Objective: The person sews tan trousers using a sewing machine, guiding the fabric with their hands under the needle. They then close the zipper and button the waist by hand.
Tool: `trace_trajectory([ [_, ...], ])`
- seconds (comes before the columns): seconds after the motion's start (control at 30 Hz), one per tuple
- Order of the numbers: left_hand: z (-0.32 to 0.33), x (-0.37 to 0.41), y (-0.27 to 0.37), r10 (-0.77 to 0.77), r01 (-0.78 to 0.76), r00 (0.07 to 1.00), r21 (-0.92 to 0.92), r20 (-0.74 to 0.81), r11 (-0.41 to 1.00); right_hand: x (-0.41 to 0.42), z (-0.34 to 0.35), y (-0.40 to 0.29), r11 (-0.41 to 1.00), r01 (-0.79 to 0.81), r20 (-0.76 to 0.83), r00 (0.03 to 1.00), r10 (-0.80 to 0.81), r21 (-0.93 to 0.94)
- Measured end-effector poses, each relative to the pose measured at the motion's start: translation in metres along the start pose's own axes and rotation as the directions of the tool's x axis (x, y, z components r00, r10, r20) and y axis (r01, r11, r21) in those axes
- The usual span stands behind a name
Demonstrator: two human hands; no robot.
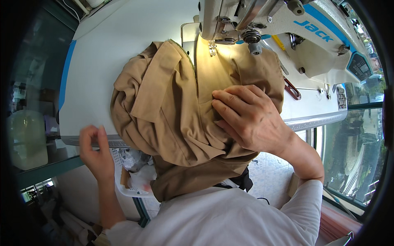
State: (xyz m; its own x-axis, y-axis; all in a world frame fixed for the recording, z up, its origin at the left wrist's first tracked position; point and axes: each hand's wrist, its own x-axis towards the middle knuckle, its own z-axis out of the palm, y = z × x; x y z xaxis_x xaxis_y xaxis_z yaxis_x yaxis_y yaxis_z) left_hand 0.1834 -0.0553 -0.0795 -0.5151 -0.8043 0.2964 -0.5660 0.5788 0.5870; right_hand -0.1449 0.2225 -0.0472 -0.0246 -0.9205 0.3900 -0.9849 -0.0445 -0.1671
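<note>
A tan cloth garment (172, 123) lies bunched under the sewing machine head and hangs over the table's front edge onto my lap. Its left part shows a stitched band (155, 86), and a zipper edge (187, 57) runs along an opening near the middle. My right hand (251, 117) grips the cloth right of that opening, fingers bent and thumb lower down. The presser foot (212, 49) stands over the lamp-lit fabric; whether it touches is unclear. Off to the left, my left hand (94, 147) is raised and blurred by the table edge, loosely curled, apart from the garment, with nothing visible in it.
The Jack sewing machine (311, 29) spans the upper right. Under its arm lie a yellow-handled tool (278, 43) and dark red thread snips (291, 88). A ruler strip (317, 121) edges the table. Below it, a white plastic basket (118, 178) holds plastic bags.
</note>
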Motion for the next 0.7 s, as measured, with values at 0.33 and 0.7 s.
trace_trajectory([
  [0.33,0.067,0.06,0.074,0.296,-0.3,0.954,-0.09,-0.056,0.95,0.01,0.017,-0.004,0.999,-0.03,-0.024,0.999,0.031,0.042],
  [0.7,0.104,0.09,0.149,0.898,-0.864,0.325,-0.293,0.297,0.41,0.006,0.019,-0.003,0.999,-0.042,-0.043,0.998,0.043,0.016],
])
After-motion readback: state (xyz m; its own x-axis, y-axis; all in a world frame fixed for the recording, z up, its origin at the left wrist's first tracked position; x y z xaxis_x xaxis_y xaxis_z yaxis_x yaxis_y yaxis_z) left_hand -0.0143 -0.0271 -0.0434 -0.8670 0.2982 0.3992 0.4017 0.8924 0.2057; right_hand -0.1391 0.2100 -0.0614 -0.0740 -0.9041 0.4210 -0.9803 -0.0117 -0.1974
